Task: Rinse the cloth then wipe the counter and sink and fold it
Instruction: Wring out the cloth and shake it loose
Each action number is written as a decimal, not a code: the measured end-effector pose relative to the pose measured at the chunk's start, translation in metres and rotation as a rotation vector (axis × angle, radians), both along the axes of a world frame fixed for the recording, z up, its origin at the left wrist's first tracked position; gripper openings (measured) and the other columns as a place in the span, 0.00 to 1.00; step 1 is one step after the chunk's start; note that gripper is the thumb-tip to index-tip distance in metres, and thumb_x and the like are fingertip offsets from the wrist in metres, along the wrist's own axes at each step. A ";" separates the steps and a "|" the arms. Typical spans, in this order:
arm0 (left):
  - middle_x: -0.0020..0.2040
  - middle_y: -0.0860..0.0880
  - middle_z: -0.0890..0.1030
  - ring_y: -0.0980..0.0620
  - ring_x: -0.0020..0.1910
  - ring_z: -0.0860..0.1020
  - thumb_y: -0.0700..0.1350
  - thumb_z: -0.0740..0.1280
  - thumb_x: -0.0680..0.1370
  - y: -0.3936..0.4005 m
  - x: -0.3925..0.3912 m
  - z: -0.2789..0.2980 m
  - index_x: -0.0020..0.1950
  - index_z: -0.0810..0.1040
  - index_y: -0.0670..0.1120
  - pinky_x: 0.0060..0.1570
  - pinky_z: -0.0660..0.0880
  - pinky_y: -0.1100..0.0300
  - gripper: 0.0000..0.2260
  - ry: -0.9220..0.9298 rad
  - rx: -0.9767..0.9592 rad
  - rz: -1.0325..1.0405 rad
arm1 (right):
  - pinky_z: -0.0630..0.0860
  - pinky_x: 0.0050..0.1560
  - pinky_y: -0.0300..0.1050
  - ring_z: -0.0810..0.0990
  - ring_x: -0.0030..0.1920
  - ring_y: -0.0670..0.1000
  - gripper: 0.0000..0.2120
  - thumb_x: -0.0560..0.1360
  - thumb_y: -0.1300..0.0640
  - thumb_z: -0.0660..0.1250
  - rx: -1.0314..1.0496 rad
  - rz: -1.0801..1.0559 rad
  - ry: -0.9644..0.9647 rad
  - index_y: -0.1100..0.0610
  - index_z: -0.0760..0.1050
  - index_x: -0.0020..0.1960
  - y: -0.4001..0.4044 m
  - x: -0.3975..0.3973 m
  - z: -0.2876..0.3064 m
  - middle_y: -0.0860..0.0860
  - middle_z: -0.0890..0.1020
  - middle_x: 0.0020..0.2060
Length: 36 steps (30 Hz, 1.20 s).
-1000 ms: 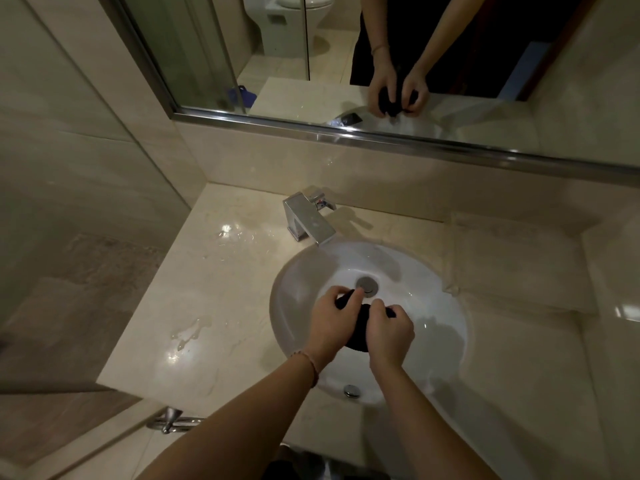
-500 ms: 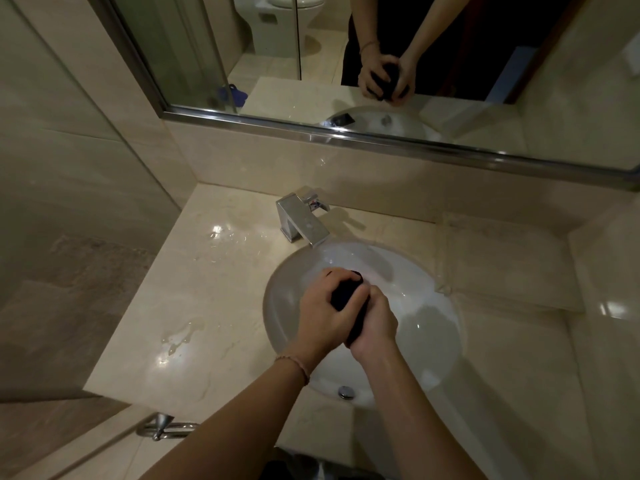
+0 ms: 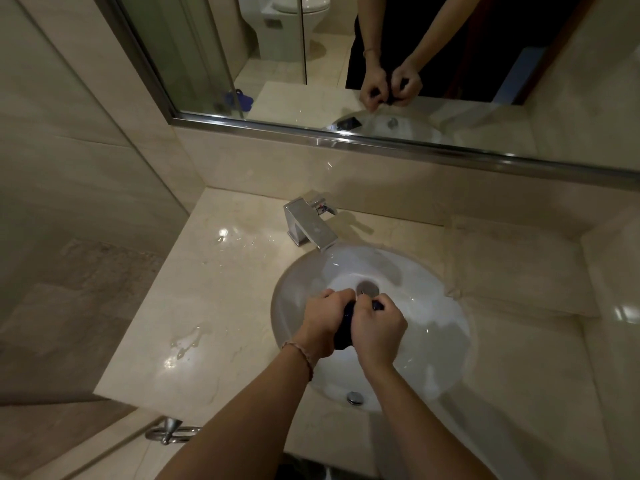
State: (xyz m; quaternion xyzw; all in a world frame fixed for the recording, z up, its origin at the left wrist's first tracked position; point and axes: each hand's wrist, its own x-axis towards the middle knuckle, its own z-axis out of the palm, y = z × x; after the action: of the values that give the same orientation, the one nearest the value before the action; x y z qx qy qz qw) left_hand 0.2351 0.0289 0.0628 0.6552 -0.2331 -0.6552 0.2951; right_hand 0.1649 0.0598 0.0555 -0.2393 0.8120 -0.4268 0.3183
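Both hands are over the sink (image 3: 446, 327), near the counter's front edge. The left hand (image 3: 323, 322) and the right hand (image 3: 377, 332) sit knuckle to knuckle, each clenched around the dark cloth (image 3: 343, 332) bunched between them. Looks like wringing. Best to twist in opposite directions, low over the bowl, so drips miss the already wet counter (image 3: 194, 306).

I'm seeing a dark navy cloth (image 3: 343, 327) showing between my hands, over a glossy white sink (image 3: 440, 327). At twelve o'clock the faucet (image 3: 309, 227) is gleaming chrome. The counter (image 3: 214, 306) is showing cream marble with faint veining, and a pinkish braided bracelet (image 3: 300, 355) is circling my wrist.
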 end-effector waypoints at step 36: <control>0.37 0.50 0.82 0.48 0.41 0.83 0.43 0.79 0.70 -0.004 -0.010 0.002 0.40 0.79 0.46 0.44 0.82 0.52 0.09 -0.131 -0.333 0.136 | 0.84 0.37 0.53 0.86 0.41 0.58 0.10 0.73 0.53 0.69 0.003 -0.401 -0.739 0.59 0.82 0.47 -0.017 0.005 0.014 0.56 0.86 0.41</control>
State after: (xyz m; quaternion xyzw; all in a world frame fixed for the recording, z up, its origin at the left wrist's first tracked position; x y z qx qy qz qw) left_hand 0.2253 0.0254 0.0645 0.6528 -0.3122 -0.5420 0.4274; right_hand 0.1695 0.0427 0.0691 0.0931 0.6744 -0.5361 0.4991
